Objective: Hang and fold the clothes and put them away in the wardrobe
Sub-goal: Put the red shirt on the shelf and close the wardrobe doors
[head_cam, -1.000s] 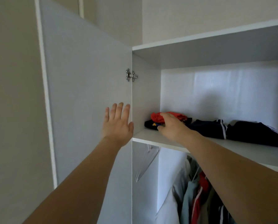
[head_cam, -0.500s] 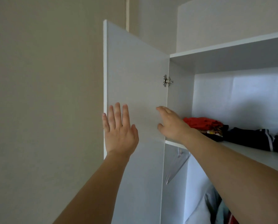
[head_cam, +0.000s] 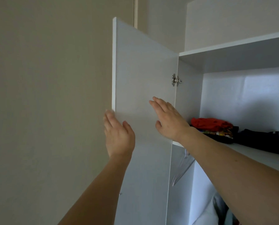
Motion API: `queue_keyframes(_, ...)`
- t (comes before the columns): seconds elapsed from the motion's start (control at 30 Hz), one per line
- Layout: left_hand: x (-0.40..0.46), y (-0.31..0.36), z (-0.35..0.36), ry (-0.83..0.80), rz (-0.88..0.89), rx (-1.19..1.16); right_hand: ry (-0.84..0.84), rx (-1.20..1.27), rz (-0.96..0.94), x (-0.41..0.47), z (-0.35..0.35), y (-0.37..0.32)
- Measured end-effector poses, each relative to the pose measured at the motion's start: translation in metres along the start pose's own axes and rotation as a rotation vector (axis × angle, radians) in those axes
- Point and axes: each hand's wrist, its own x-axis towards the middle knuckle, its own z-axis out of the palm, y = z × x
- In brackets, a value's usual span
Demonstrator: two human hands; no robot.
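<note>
Showing two bare hands raised before one white wardrobe door [head_cam: 143, 75] carrying one metal hinge [head_cam: 176, 80]. Three folded garments lie on the shelf [head_cam: 257, 158]: a red garment [head_cam: 210, 123] atop a patterned dark garment [head_cam: 220, 135], with a dark striped garment [head_cam: 265, 140] just beside. Compared with half a second earlier, the left hand [head_cam: 119, 135] has shifted to the door's free edge. The right hand [head_cam: 168, 120] lies flat near the door's inner face. Both hands are released, fingers straight.
</note>
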Motion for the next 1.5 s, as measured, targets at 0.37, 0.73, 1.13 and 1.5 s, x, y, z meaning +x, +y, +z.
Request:
queue_keyframes(0.37, -0.038, 0.022, -0.003, 0.034, 0.065, -0.172, 0.164, -0.349, -0.293, -0.004, -0.037, 0.01)
queue_keyframes(0.73, -0.109, 0.106, 0.042, -0.302, 0.491, -0.161, 0.276, -0.664, -0.08, -0.093, -0.115, 0.079)
queue_keyframes(1.13, -0.145, 0.182, 0.143, -0.59, 0.323, -0.012, 0.011, -1.017, 0.143, -0.167, -0.145, 0.17)
queue_keyframes(1.5, -0.155, 0.225, 0.249, -0.657, 0.287, -0.036, -0.275, -1.105, 0.334, -0.171, -0.14, 0.232)
